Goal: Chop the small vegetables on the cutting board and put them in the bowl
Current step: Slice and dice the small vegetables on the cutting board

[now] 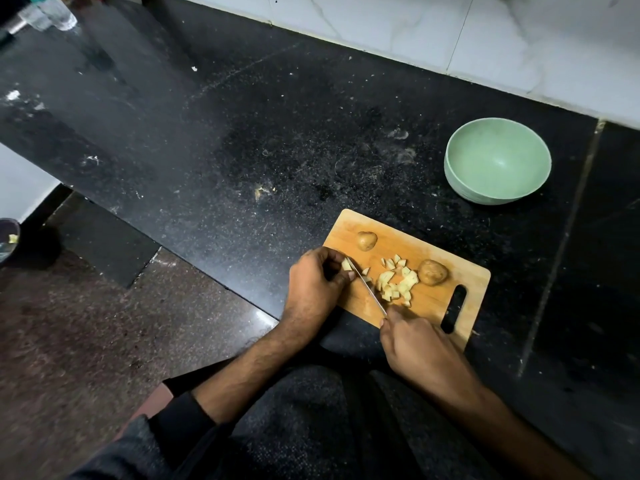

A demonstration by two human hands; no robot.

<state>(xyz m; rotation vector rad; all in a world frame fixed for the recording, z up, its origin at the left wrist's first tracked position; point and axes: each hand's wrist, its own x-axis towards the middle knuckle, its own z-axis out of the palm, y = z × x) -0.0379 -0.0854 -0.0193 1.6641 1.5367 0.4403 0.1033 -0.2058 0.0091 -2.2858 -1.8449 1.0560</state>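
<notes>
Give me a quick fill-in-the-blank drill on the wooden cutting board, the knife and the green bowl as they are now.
1. The round pale green bowl on the black counter holds ____ chopped pieces.
2. ____ whole brown vegetables lie on the rectangular wooden cutting board.
3. The thin-bladed knife is gripped by the ____ hand.
4. The left hand pinches a pale piece at the board's ____ edge.

Missing words: no; Two; right; left

diced potato (396, 284) on board (429, 299), green bowl (497, 161) apart
</notes>
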